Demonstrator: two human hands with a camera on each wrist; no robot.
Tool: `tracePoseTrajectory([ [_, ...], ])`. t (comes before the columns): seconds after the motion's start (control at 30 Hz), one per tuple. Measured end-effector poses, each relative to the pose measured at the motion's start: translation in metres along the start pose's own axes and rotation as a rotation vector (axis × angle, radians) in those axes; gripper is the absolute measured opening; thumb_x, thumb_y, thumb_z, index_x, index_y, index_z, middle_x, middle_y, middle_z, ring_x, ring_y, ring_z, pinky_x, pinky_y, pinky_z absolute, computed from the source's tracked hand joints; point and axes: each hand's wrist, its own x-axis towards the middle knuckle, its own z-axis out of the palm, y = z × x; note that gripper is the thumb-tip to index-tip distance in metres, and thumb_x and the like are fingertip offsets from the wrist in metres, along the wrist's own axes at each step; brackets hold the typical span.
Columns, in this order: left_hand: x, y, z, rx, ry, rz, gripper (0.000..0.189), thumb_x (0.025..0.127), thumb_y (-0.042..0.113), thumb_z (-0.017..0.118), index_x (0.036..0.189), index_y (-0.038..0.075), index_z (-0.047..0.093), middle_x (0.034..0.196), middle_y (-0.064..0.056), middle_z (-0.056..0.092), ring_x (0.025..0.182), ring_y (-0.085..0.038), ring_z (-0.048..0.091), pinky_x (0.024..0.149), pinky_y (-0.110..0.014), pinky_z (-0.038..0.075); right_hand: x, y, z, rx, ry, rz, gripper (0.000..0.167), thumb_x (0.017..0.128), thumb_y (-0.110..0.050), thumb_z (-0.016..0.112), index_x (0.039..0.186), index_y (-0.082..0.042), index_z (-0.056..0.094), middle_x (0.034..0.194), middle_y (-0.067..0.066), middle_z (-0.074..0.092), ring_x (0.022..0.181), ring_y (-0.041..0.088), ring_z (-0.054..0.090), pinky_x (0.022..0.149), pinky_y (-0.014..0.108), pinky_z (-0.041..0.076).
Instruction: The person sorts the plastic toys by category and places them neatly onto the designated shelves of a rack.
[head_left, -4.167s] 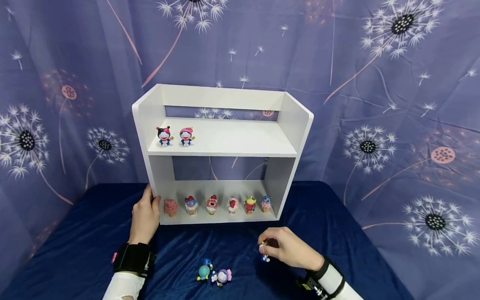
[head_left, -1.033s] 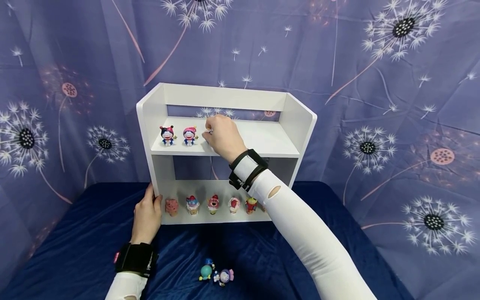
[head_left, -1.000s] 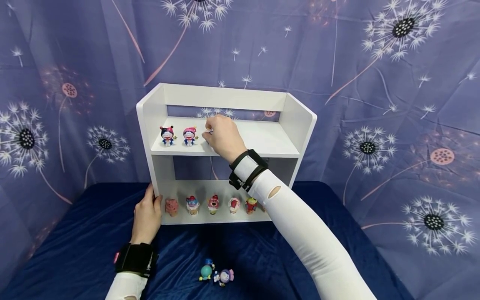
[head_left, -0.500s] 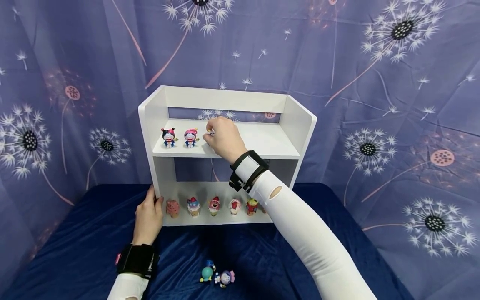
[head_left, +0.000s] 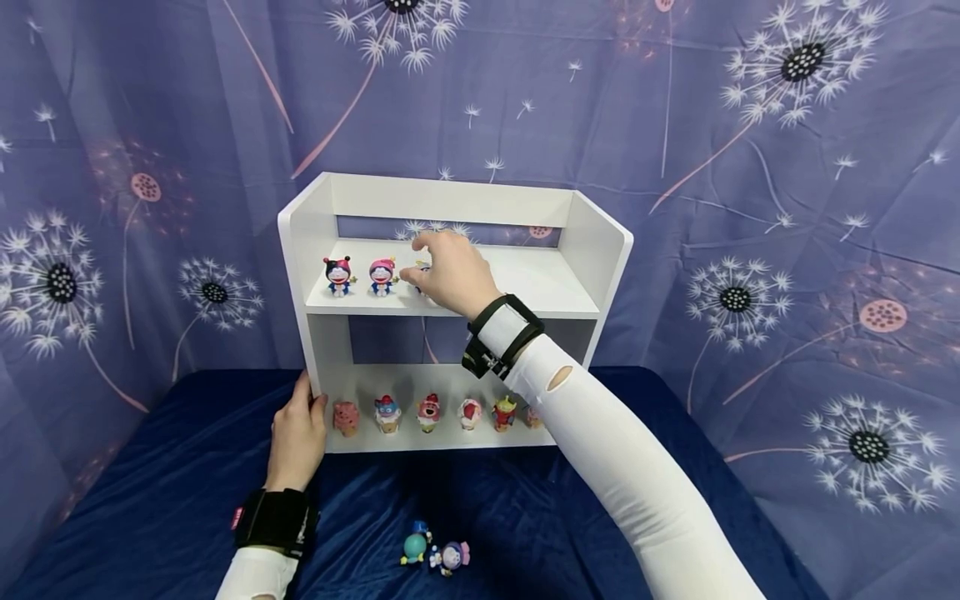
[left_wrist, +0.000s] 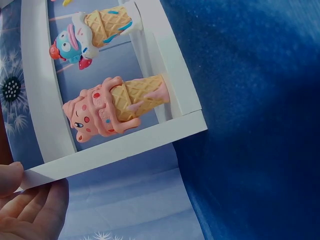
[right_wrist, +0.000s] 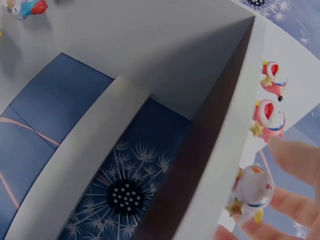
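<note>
My left hand (head_left: pixel 295 437) grips the lower left side panel of the white shelf (head_left: pixel 517 283); in the left wrist view, thumb and fingers (left_wrist: pixel 40 210) lie on either side of its edge. On the upper board, my right hand (head_left: pixel 457 275) has thumb and forefinger spread around a small white-faced figurine (right_wrist: pixel 254 186), partly hidden behind the hand in the head view. That figurine stands to the right of a pink-hatted figurine (head_left: pixel 382 277) and one with a black-and-red hat (head_left: pixel 338 276).
Several ice-cream-cone figurines, among them a pink one (head_left: pixel 346 418) and a red-clad one (head_left: pixel 504 413), line the lower board. A teal-round figurine (head_left: pixel 414 546) and a purple-headed figurine (head_left: pixel 452 556) lie on the dark blue cloth (head_left: pixel 600 517). A dandelion-print curtain (head_left: pixel 675 125) hangs behind.
My right hand carried the figurine from the cloth up to the upper board, and in the last half second its fingers spread apart around it. The left hand stayed on the shelf side.
</note>
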Motion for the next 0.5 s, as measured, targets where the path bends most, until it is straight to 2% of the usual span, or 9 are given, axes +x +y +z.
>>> tracePoseTrajectory([
  [0.13, -0.001, 0.001, 0.001, -0.001, 0.003, -0.001, 0.042, 0.098, 0.002, 0.057, 0.139, 0.003, 0.045, 0.111, -0.032, 0.063, 0.097, -0.053, 0.06, 0.076, -0.063, 0.045, -0.003, 0.004, -0.005, 0.054, -0.021, 0.003, 0.056, 0.093, -0.047, 0.064, 0.136, -0.013, 0.057, 0.132, 0.007, 0.059, 0.121, 0.026, 0.053, 0.093, 0.04, 0.046],
  [0.3, -0.001, -0.001, 0.002, 0.003, 0.002, -0.002, 0.043, 0.098, 0.003, 0.057, 0.139, 0.004, 0.045, 0.111, -0.032, 0.063, 0.096, -0.053, 0.061, 0.075, -0.063, 0.045, -0.011, 0.009, -0.017, 0.105, -0.041, 0.002, 0.062, 0.096, -0.053, 0.055, 0.144, -0.015, 0.049, 0.142, 0.006, 0.051, 0.132, 0.024, 0.044, 0.104, 0.04, 0.037],
  [0.4, 0.0, -0.002, 0.002, 0.0, 0.0, 0.004, 0.043, 0.098, 0.003, 0.056, 0.139, 0.003, 0.045, 0.112, -0.032, 0.063, 0.097, -0.053, 0.061, 0.075, -0.063, 0.045, -0.019, 0.011, -0.026, 0.115, -0.018, -0.006, 0.062, 0.097, -0.055, 0.052, 0.145, -0.017, 0.047, 0.146, 0.005, 0.047, 0.136, 0.025, 0.039, 0.108, 0.041, 0.031],
  [0.5, 0.0, -0.003, 0.003, 0.0, 0.012, 0.012, 0.042, 0.098, 0.002, 0.057, 0.139, 0.003, 0.046, 0.11, -0.032, 0.064, 0.095, -0.052, 0.062, 0.075, -0.062, 0.045, -0.033, 0.012, -0.032, 0.164, 0.041, -0.047, 0.061, 0.097, -0.053, 0.053, 0.145, -0.016, 0.048, 0.146, 0.006, 0.045, 0.138, 0.023, 0.036, 0.111, 0.041, 0.025],
])
